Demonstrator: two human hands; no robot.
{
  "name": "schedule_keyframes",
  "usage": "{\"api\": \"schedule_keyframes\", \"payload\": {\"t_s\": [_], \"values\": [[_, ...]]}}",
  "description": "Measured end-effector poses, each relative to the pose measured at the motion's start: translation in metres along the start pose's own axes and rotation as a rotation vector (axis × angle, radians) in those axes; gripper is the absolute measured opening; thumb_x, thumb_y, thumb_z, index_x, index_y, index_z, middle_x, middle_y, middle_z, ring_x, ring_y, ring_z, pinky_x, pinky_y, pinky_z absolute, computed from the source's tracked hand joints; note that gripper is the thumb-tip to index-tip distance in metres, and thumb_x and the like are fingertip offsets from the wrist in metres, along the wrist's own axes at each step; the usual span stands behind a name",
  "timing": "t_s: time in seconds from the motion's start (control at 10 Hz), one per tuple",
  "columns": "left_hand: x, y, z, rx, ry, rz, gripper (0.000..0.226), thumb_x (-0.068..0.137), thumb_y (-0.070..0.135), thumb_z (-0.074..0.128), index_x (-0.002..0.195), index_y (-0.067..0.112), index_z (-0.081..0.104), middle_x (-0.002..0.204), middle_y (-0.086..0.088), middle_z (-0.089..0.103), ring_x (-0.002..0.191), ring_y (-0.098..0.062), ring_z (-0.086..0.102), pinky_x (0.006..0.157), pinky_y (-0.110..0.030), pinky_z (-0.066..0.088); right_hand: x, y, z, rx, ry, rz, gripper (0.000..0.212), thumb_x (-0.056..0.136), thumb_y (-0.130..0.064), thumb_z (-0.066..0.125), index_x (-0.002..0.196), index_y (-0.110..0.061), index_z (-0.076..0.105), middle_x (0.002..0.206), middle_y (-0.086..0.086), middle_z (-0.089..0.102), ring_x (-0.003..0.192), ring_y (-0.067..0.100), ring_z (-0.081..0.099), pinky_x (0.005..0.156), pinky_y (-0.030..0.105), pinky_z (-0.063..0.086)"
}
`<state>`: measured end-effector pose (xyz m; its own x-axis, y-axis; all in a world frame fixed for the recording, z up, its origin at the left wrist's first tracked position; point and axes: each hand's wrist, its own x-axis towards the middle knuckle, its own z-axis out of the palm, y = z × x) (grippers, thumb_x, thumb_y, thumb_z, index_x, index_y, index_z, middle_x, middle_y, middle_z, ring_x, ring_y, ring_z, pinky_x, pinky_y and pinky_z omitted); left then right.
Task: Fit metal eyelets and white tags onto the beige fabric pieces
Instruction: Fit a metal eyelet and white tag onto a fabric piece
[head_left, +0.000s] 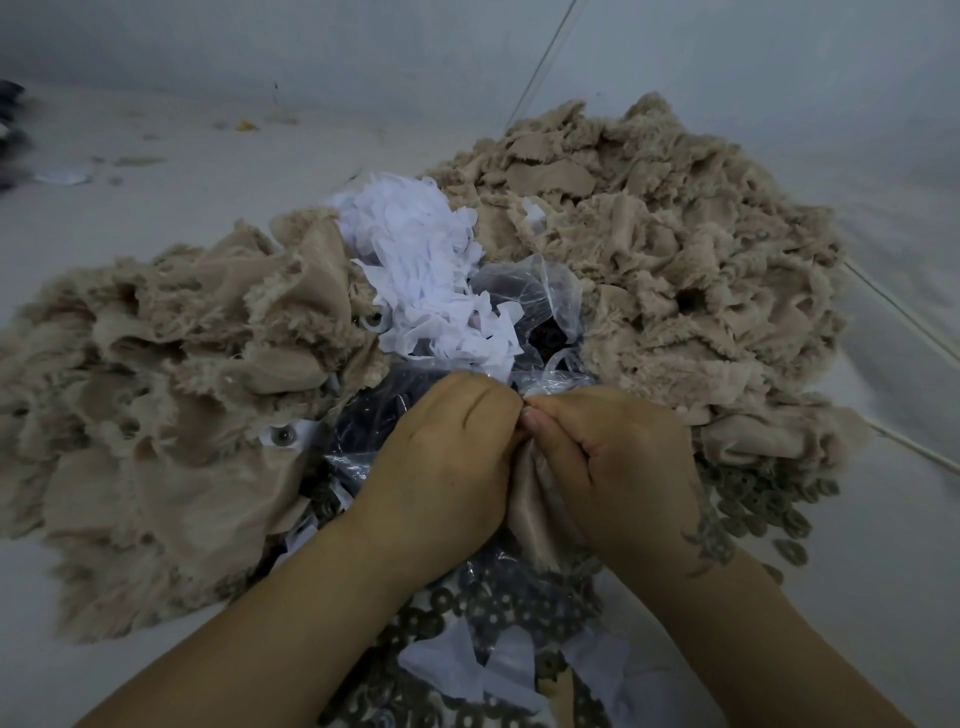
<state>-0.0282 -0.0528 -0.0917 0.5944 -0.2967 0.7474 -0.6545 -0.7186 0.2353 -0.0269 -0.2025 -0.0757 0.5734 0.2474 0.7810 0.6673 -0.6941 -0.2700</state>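
Scattered metal eyelets lie nearest, under both forearms. Left hand and right hand meet fingertip to fingertip, curled tight, pinching one beige fabric piece between them. White tags sit heaped just beyond, between two beige fabric piles.

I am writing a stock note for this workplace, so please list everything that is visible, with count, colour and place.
beige fabric pile: one large heap, beige, back right.
second beige fabric pile: one heap, beige, left; at least two pieces there already show an eyelet on a white tag.
white tags: a heap, too many to count, white, centre back.
clear plastic bag: at least one, transparent with dark contents, centre.
metal eyelet rings: many, dull bronze, loose at right and front.
beige fabric piece: one, beige, held between the hands.
work surface: one, pale grey, under everything.
left hand: grips the piece.
right hand: pinches the piece at its top.
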Motion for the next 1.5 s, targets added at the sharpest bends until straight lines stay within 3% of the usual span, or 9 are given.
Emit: {"api": "schedule_keyframes", "payload": {"t_s": [0.3, 0.5, 0.7, 0.8, 1.0, 1.1, 1.3, 1.4, 1.5], "values": [[0.008, 0.01, -0.006, -0.079, 0.032, -0.121, 0.029, 0.096, 0.014, 0.049, 0.087, -0.007, 0.066, 0.086, -0.016, 0.066, 0.072, -0.032, 0.062, 0.064, -0.044, 0.051, -0.003, 0.001, -0.006, 0.265, 0.082, 0.238, 0.032, 0.096, -0.024, 0.052, 0.084, -0.007, 0.076, 0.077, -0.003, 0.07, 0.072, 0.008, 0.065, 0.065, 0.019, 0.05], [0.014, 0.017, -0.018, -0.075, 0.093, -0.002, 0.045, 0.105, 0.017, 0.036, 0.097, -0.013, 0.068, 0.111, -0.025, 0.068, 0.107, -0.03, 0.061, 0.1, -0.03, 0.049, 0.006, 0.018, -0.016, 0.389, -0.183, 0.357, 0.063, 0.082, 0.0, 0.064, 0.137, -0.028, 0.052, 0.137, -0.005, 0.052, 0.123, 0.002, 0.052, 0.098, 0.018, 0.047], [0.02, 0.033, -0.017, -0.274, -0.173, 0.082, 0.021, 0.094, 0.002, 0.054, 0.113, -0.002, 0.064, 0.127, -0.024, 0.055, 0.11, -0.036, 0.053, 0.093, -0.045, 0.045, -0.003, 0.006, -0.005, 0.512, -0.173, 0.364, 0.045, 0.067, -0.003, 0.061, 0.101, -0.032, 0.06, 0.097, -0.035, 0.064, 0.092, -0.021, 0.057, 0.079, 0.002, 0.045], [0.02, 0.027, -0.02, -0.164, -0.147, 0.108, 0.015, 0.097, 0.013, 0.055, 0.104, 0.012, 0.068, 0.108, -0.007, 0.064, 0.095, -0.027, 0.059, 0.081, -0.045, 0.049, 0.002, 0.004, -0.002, 0.57, -0.17, 0.351, 0.026, 0.084, -0.006, 0.06, 0.092, -0.03, 0.062, 0.082, -0.019, 0.065, 0.079, -0.003, 0.063, 0.07, 0.013, 0.049], [0.025, -0.01, -0.064, 0.144, 0.038, 0.275, 0.036, 0.102, 0.005, 0.048, 0.073, -0.006, 0.065, 0.079, -0.02, 0.06, 0.075, -0.031, 0.054, 0.063, -0.045, 0.044, 0.004, -0.003, -0.001, 0.365, -0.171, 0.267, 0.048, 0.079, 0.003, 0.075, 0.121, -0.02, 0.068, 0.097, -0.019, 0.066, 0.087, -0.002, 0.064, 0.074, 0.008, 0.05], [0.021, -0.034, -0.082, 0.387, 0.053, 0.159, 0.009, 0.085, -0.004, 0.062, 0.078, -0.008, 0.065, 0.087, -0.023, 0.061, 0.087, -0.034, 0.054, 0.072, -0.047, 0.048, 0.01, 0.002, -0.005, 0.198, -0.154, 0.24, 0.037, 0.083, -0.002, 0.074, 0.117, -0.016, 0.07, 0.096, -0.008, 0.069, 0.082, 0.004, 0.063, 0.075, 0.014, 0.054], [-0.002, -0.046, -0.074, 0.824, -0.614, -0.432, 0.047, 0.083, 0.011, 0.04, 0.125, -0.005, 0.056, 0.116, -0.029, 0.06, 0.116, -0.045, 0.052, 0.111, -0.062, 0.027, 0.011, 0.02, -0.017, -0.148, -0.192, 0.368, 0.031, 0.083, 0.0, 0.069, 0.113, -0.009, 0.073, 0.112, 0.01, 0.069, 0.099, 0.025, 0.064, 0.087, 0.027, 0.044], [-0.004, -0.041, -0.071, 0.846, -0.631, -0.446, 0.028, 0.088, 0.011, 0.044, 0.107, 0.0, 0.061, 0.097, -0.022, 0.063, 0.101, -0.038, 0.058, 0.098, -0.062, 0.038, 0.01, 0.033, -0.028, -0.319, -0.19, 0.566, 0.041, 0.08, 0.005, 0.066, 0.12, -0.005, 0.068, 0.121, 0.021, 0.061, 0.1, 0.039, 0.061, 0.085, 0.041, 0.05], [0.005, -0.035, -0.073, 0.767, -0.338, -0.284, 0.022, 0.055, -0.004, 0.076, 0.054, 0.005, 0.056, 0.05, -0.014, 0.049, 0.055, -0.03, 0.056, 0.059, -0.036, 0.045, 0.01, 0.039, -0.034, -0.415, -0.234, 0.652, 0.035, 0.082, -0.001, 0.062, 0.116, -0.006, 0.065, 0.119, 0.019, 0.057, 0.094, 0.036, 0.059, 0.078, 0.04, 0.051]]}}
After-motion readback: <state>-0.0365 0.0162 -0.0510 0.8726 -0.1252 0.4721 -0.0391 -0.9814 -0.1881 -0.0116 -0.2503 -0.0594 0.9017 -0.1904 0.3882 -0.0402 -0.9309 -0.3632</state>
